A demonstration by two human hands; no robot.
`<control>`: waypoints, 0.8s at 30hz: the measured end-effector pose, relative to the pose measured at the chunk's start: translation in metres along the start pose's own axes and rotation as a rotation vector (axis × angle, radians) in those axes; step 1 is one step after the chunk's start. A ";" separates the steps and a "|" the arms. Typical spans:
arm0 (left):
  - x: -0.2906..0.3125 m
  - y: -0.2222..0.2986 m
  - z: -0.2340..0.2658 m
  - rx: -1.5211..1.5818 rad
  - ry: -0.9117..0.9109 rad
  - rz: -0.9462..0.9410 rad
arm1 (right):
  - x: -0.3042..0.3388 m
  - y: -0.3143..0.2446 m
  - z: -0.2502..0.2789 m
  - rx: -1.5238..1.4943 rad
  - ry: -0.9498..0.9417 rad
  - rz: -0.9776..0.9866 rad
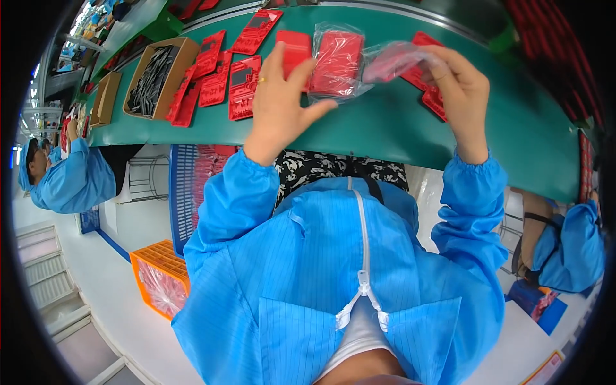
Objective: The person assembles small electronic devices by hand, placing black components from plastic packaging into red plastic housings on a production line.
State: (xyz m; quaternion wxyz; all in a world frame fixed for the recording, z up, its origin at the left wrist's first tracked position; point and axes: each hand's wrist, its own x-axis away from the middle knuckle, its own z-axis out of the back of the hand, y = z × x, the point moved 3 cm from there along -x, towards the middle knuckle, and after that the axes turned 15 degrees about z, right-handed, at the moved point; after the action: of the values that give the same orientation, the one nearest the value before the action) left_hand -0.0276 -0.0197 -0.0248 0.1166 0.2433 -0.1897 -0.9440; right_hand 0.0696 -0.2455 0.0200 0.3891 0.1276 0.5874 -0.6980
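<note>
My left hand [279, 106] is spread, thumb out to the right, its fingertips over a smooth red plastic case [295, 46]; I cannot tell whether they touch it. Pinched in my right hand [463, 86] is a thin clear plastic bag [398, 62], looking pinkish over the green bench. Between the hands lies a red plastic case [337, 61] inside a clear bag. Behind and under my right hand, more red plastic parts [435, 101] are partly hidden.
Left of my hands, several red molded shells [244, 86] lie on the green bench [513, 128]. An open cardboard box [173, 54] holds dark strips. Beside my left arm stands a blue crate [183, 167], with an orange crate [157, 250] below. Other people in blue [80, 179] sit to either side.
</note>
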 end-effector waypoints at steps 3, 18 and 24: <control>0.003 0.009 -0.008 -0.147 0.067 -0.146 | -0.013 0.002 -0.001 -0.067 0.078 0.040; -0.049 0.058 -0.002 1.365 0.030 0.277 | -0.031 0.007 -0.009 0.305 0.371 0.459; -0.027 0.096 -0.003 1.465 -0.048 0.140 | -0.013 -0.034 -0.006 -0.147 0.213 0.304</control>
State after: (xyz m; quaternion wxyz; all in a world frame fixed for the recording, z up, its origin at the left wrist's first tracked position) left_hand 0.0096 -0.0988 0.0238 -0.0202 0.2255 -0.7893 -0.5708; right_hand 0.0535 -0.2349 0.0510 0.4340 0.2590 0.6486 -0.5691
